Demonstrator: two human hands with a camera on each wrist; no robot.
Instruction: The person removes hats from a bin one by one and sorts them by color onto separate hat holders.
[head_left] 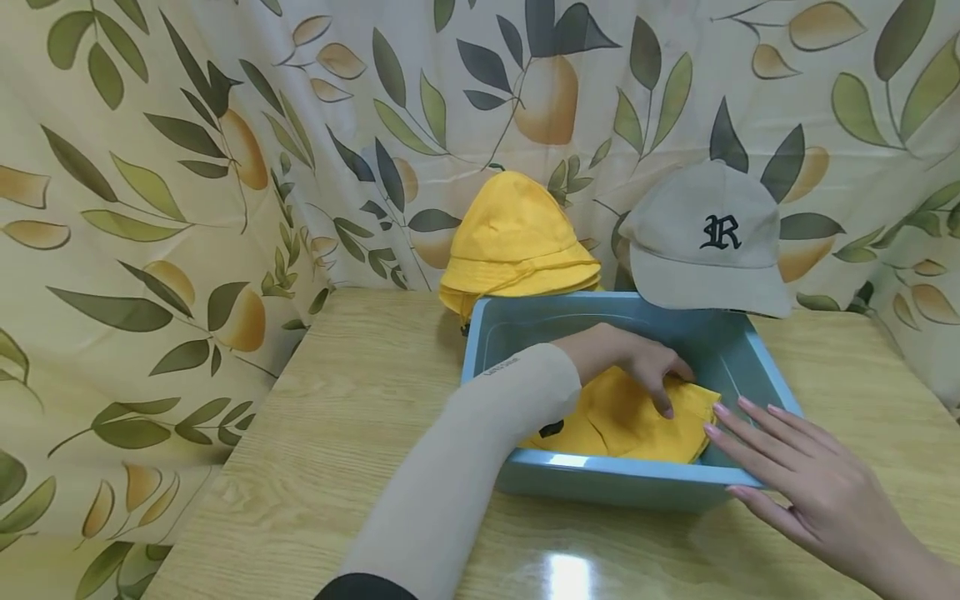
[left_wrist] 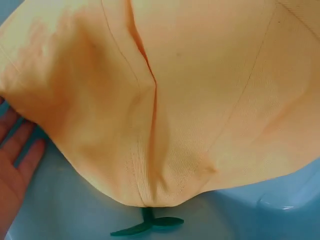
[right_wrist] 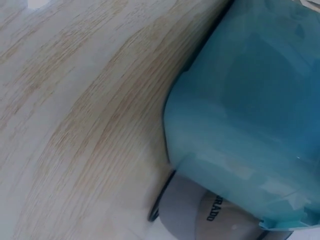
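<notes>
A yellow bucket hat (head_left: 637, 425) lies flattened in the blue plastic bin (head_left: 600, 462), and the left wrist view shows the green leaf tip (left_wrist: 150, 225) on its crown. My left hand (head_left: 637, 358) reaches over the bin's left side, thumb pointing down over the hat. At the left edge of the left wrist view, fingers (left_wrist: 22, 145) extend beside the hat's edge. My right hand (head_left: 817, 475) spreads straight fingers across the bin's front right corner, fingertips close to the hat's right edge. The right wrist view shows the bin's outer wall (right_wrist: 240, 120), without that hand.
Stacked yellow hats (head_left: 517, 242) stand behind the bin's back left corner, in front of a leaf-patterned curtain (head_left: 315, 125). A light grey cap (head_left: 705, 233) with a black letter sits at the back right, its brim overlapping the bin rim. Everything rests on a wood-grain table (head_left: 360, 400).
</notes>
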